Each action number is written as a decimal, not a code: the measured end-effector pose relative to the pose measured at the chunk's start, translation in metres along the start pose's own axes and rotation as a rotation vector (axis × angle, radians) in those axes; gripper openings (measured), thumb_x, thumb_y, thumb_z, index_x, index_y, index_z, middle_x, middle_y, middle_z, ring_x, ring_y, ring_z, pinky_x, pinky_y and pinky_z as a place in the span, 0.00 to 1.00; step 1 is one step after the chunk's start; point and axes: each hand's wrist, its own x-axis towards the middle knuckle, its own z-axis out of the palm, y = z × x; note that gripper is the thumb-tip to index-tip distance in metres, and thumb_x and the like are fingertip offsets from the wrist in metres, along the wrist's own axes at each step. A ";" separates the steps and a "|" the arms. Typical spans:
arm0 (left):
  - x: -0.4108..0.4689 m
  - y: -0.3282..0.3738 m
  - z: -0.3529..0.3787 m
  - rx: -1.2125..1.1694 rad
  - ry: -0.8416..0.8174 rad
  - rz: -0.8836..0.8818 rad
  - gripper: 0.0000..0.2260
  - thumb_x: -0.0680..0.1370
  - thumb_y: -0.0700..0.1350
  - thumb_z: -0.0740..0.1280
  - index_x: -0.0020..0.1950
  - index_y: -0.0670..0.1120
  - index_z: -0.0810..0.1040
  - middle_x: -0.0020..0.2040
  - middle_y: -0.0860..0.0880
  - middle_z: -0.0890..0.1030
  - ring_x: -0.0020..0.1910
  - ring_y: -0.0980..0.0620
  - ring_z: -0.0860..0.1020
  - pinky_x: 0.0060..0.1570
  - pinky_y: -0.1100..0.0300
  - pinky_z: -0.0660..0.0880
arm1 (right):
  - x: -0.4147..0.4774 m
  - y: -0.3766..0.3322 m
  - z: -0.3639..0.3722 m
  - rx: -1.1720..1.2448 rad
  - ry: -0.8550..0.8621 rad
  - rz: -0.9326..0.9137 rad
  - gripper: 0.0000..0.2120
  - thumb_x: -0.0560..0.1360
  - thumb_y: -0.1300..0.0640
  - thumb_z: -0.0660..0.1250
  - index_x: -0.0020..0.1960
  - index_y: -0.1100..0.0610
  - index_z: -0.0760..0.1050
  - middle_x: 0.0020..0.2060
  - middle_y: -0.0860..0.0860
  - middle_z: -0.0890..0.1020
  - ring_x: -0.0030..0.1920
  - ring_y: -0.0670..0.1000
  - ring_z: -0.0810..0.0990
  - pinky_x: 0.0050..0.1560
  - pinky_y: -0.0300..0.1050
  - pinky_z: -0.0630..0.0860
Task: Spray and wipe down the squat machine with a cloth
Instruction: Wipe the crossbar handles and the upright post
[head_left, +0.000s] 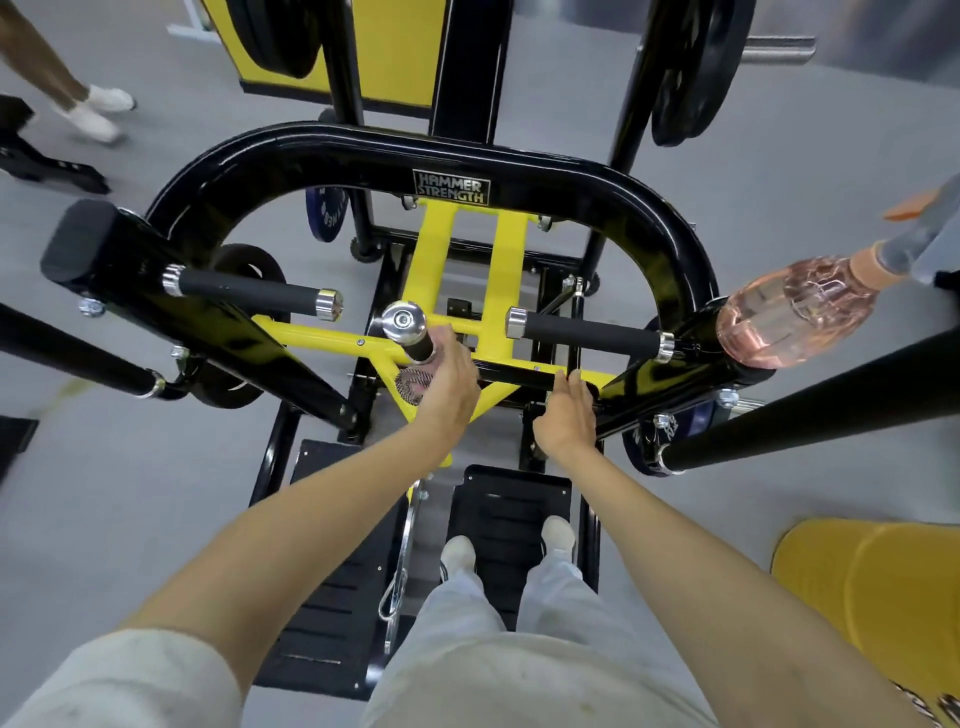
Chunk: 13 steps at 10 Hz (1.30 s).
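Head view: at centre, the left hand (448, 387) hides most of the cloth (413, 385), gripping it round a chrome-capped handle (402, 319) of the squat machine (363, 150). The right hand (566, 418) lies flat, fingers straight, on a black crossbar (517, 375). At 3 o'clock a spray bottle (789, 312) lies on the frame, its trigger blurred and cut off. At 10 o'clock are a passer-by's shoes (106, 98).

Grey floor (156, 493), another person's lower legs and white shoes (93, 123) at its top-left corner, black equipment foot (47, 166) just below them, yellow rounded pad (872, 597) by the lower right edge.
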 end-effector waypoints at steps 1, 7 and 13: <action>-0.012 0.004 0.044 -0.213 0.283 0.193 0.17 0.76 0.41 0.65 0.62 0.34 0.75 0.59 0.31 0.74 0.59 0.33 0.73 0.64 0.39 0.67 | -0.002 -0.008 0.001 0.009 -0.011 -0.006 0.35 0.77 0.66 0.60 0.78 0.59 0.47 0.78 0.55 0.46 0.77 0.54 0.45 0.76 0.50 0.53; -0.011 -0.007 0.043 -2.938 -0.018 -0.788 0.18 0.68 0.38 0.61 0.54 0.33 0.77 0.49 0.33 0.81 0.50 0.34 0.79 0.41 0.45 0.74 | -0.011 -0.012 0.007 -0.098 -0.037 -0.049 0.33 0.77 0.65 0.61 0.77 0.60 0.48 0.77 0.58 0.46 0.77 0.58 0.47 0.74 0.55 0.55; 0.017 0.034 0.008 -3.343 -0.545 -0.934 0.17 0.77 0.29 0.52 0.61 0.37 0.74 0.43 0.41 0.82 0.39 0.45 0.81 0.32 0.58 0.81 | 0.004 0.030 -0.018 0.627 -0.093 0.111 0.38 0.73 0.77 0.52 0.78 0.53 0.49 0.73 0.56 0.62 0.72 0.55 0.63 0.61 0.41 0.67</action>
